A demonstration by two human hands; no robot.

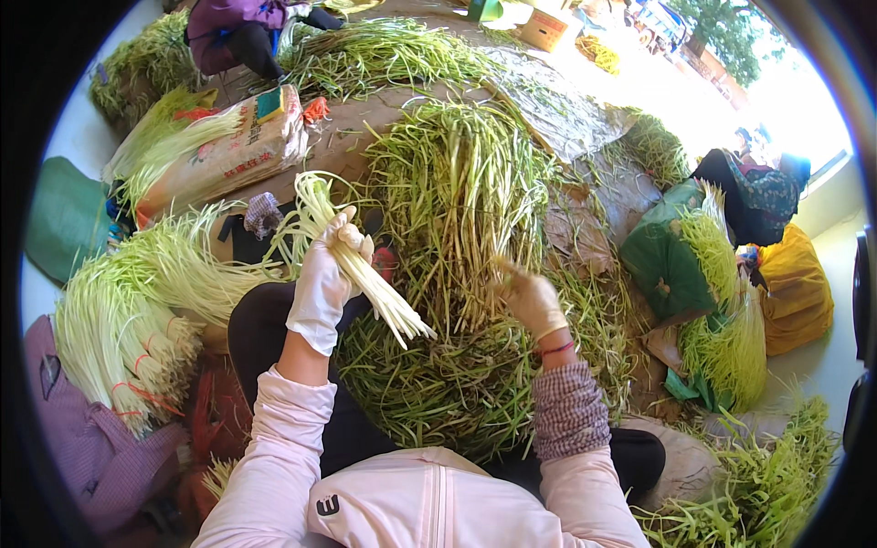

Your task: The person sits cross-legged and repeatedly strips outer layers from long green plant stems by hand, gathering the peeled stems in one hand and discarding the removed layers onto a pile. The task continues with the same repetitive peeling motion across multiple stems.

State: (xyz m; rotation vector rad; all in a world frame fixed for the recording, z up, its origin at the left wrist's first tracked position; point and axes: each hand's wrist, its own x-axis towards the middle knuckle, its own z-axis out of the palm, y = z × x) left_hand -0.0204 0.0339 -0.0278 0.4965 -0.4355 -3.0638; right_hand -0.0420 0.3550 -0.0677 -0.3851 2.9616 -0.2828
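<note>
My gloved left hand is closed around a bundle of peeled white stalks. Their pale green leaves curl out above the fist, and the trimmed-looking ends point down to the right. In a glove too, my right hand is blurred beside the lower ends of a heap of unpeeled leafy green stalks. Whether its fingers pinch a stalk cannot be made out. Loose green leaves and peelings cover the ground between my legs, below both hands.
Tied bundles of pale stalks lie at left, near a printed woven sack. Another heap of stalks is at the back, beside a crouching person. On the right are a green sack, a yellow sack and another person.
</note>
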